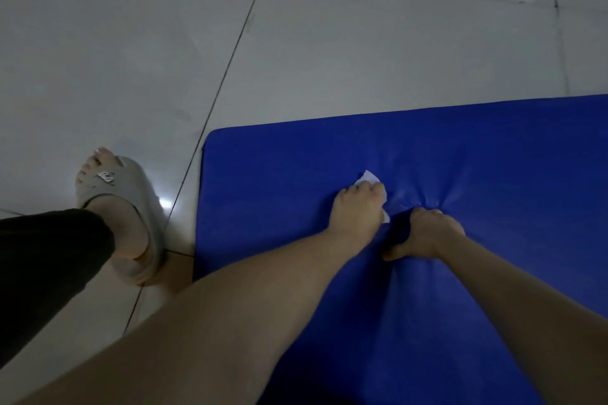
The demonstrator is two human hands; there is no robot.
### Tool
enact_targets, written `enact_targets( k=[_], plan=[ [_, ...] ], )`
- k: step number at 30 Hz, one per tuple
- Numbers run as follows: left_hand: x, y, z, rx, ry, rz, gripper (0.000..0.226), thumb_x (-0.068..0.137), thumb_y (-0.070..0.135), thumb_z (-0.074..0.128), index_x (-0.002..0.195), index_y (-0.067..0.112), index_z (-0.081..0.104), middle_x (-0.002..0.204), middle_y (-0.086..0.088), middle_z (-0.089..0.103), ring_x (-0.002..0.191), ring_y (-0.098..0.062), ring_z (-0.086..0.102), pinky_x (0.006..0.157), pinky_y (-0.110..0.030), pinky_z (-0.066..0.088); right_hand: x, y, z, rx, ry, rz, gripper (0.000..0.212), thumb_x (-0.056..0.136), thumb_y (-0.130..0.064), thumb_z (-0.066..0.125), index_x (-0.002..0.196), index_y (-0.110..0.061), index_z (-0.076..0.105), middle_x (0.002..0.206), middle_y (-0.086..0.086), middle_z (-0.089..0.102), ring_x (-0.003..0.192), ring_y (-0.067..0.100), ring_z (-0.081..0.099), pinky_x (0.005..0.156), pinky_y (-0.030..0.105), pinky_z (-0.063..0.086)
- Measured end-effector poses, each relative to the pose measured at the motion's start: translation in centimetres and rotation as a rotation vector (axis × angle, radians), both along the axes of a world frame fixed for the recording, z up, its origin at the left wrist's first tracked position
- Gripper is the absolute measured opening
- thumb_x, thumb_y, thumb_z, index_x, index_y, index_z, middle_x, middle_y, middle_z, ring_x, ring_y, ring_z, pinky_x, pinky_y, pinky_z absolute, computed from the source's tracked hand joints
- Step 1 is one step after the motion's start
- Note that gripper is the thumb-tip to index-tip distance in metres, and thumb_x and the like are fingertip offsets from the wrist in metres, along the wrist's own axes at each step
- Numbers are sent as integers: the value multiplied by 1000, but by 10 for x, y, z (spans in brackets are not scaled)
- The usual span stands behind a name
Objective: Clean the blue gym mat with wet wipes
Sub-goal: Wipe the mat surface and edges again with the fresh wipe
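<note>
The blue gym mat [460, 148] lies flat on the tiled floor, its near-left corner rounded. My left hand [357, 210] is on the mat and grips a crumpled white wet wipe [369, 178], which pokes out beyond the fingers and at the thumb side. Just to its right, my right hand [427, 232] presses down into the mat with thumb spread. The soft surface dimples and creases around its fingertips. Both bare forearms reach in from the bottom of the view.
Pale grey floor tiles [131, 43] with dark grout lines surround the mat. Left of the mat stands my foot in a grey slipper [131, 207], under a black trouser leg [42, 273]. The room is dim.
</note>
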State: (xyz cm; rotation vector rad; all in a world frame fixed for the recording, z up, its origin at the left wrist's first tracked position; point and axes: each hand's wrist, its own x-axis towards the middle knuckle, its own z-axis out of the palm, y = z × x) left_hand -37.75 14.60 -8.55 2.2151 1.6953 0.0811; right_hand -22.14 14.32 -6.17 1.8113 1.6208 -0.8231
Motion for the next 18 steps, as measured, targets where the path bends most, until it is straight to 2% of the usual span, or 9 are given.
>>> enact_targets(
  k=[2,6,8,11,13,15,18],
  plan=[
    [-38,5,1,-26,17,-17,25,95,29,61,114,14,56,112,-6,61,95,-26,61,80,-37,48,0,1,1,-17,0,11,121,38,-92,71,130,-18,47,132,3,54,119,23,53,85,36,50],
    [-127,-7,6,-128,-16,234,25,94,33,68,106,15,56,112,-5,62,89,-26,62,79,-43,53,-1,1,7,-33,6,-7,120,42,-91,72,133,-17,46,137,3,51,126,24,50,92,38,49],
    [-175,-23,6,-172,-40,401,23,96,29,66,111,14,57,114,-4,64,94,-25,64,83,-44,54,-2,-4,12,-42,11,-41,126,44,-89,74,139,-15,41,143,8,45,129,27,48,97,41,50],
    [-231,-50,6,-211,-87,626,28,98,27,63,118,9,58,121,-8,67,107,-24,65,96,-44,51,-5,-18,22,-15,15,-109,133,56,-83,75,152,-8,21,152,18,29,135,34,42,103,47,48],
    [-244,-58,8,-213,-52,721,36,99,32,64,124,7,57,126,-9,65,113,-26,63,98,-44,50,-8,-36,28,-93,28,-96,126,59,-86,70,149,-8,28,151,18,29,134,32,43,105,46,47],
    [-239,-56,11,-210,-43,800,45,98,35,64,130,5,54,133,-9,63,120,-26,60,99,-41,49,-14,-66,25,-170,17,-77,121,55,-91,67,142,-13,39,146,13,33,128,27,46,100,41,50],
    [-202,-44,12,-193,-96,827,46,98,34,66,131,4,54,136,-10,60,120,-28,60,96,-40,50,-20,-100,15,-64,-71,4,126,50,-88,72,144,-15,31,138,8,33,125,25,45,86,36,50]
  ],
)
